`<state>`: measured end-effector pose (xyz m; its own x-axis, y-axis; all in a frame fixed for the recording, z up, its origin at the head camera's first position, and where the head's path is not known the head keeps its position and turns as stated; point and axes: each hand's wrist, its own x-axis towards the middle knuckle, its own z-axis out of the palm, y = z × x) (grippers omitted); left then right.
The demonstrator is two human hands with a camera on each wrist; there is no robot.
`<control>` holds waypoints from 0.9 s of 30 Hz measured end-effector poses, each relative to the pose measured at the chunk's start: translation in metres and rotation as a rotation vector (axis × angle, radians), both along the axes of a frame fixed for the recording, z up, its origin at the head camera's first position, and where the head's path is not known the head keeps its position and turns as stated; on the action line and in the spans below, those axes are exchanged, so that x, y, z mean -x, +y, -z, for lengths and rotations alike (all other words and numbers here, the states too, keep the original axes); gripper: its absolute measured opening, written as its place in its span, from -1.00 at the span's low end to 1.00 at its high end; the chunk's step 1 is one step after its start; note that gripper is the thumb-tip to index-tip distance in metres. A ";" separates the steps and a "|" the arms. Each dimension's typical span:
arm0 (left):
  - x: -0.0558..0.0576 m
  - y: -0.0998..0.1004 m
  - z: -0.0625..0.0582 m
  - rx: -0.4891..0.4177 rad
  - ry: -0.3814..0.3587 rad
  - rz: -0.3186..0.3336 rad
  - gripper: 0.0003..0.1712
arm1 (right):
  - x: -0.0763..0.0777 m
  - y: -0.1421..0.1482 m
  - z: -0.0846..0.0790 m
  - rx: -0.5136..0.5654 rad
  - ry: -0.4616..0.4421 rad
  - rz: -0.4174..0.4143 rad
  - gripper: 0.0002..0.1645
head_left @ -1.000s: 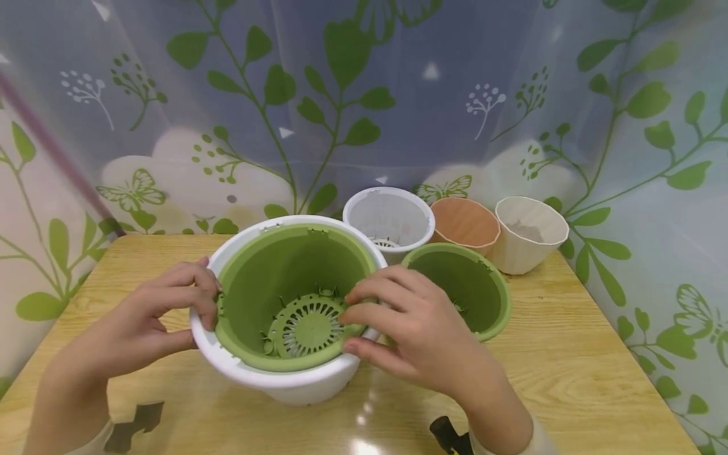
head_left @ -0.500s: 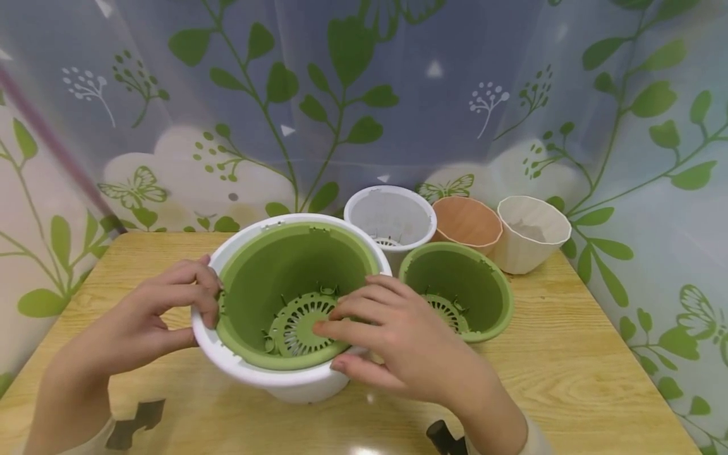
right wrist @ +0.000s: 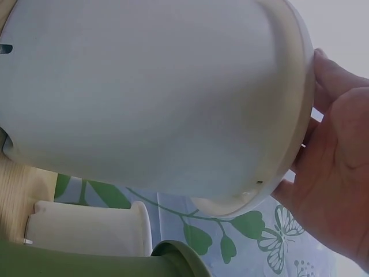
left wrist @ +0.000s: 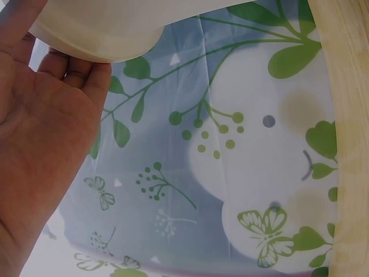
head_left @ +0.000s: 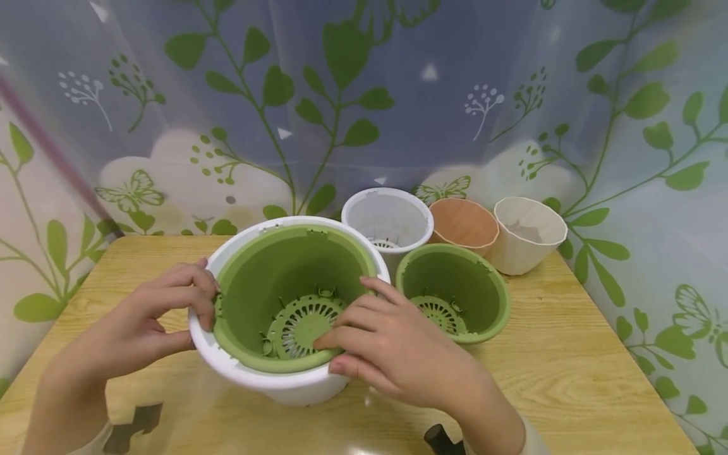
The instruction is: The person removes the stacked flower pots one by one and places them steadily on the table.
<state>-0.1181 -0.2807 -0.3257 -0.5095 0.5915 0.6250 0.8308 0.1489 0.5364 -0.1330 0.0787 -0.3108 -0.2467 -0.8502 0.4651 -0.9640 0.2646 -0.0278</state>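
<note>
A large white plastic flowerpot (head_left: 307, 395) stands tilted toward me on the table, with a green flowerpot (head_left: 279, 268) nested inside it. Slots ring the green pot's bottom. At the left rim my left hand (head_left: 150, 309) grips both edges, fingers over the top and thumb outside. My right hand (head_left: 392, 344) holds the front right rim, its thumb against the white outside and fingers reaching over into the green pot. From the right wrist, the white pot's smooth side (right wrist: 155, 98) fills the view, with the right hand (right wrist: 340, 144) at its rim.
Right of the nested pair is a smaller green pot (head_left: 457, 268). Behind it stand a white pot (head_left: 392, 218), a terracotta-coloured pot (head_left: 463, 221) and a cream pot (head_left: 512, 253). A leaf-print curtain (head_left: 409, 126) hangs behind the wooden table (head_left: 557, 379).
My right hand has slid left along the rim toward the front, baring more of the smaller green pot. The left hand and the nested pots stay about where they were.
</note>
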 end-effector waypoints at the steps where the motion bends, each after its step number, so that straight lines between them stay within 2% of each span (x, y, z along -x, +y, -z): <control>1: 0.000 0.000 0.000 0.001 -0.002 -0.002 -0.75 | 0.000 0.000 0.000 0.000 -0.006 -0.002 -0.64; 8: 0.000 -0.001 0.001 0.006 -0.010 -0.020 -0.72 | -0.001 0.000 0.000 0.030 -0.029 -0.029 -0.66; 14: 0.001 0.000 0.001 0.017 -0.013 -0.048 -0.72 | -0.003 0.000 -0.001 0.081 -0.107 -0.043 -0.68; 19: 0.000 0.003 -0.001 0.009 0.034 -0.078 -0.76 | -0.004 -0.001 -0.004 0.170 -0.155 -0.064 -0.70; 22: -0.001 0.006 -0.004 0.001 0.077 -0.101 -0.76 | -0.005 -0.002 -0.006 0.221 -0.134 -0.066 -0.70; 27: -0.001 0.008 -0.006 -0.007 0.102 -0.128 -0.74 | -0.006 -0.004 -0.006 0.264 -0.018 -0.087 -0.69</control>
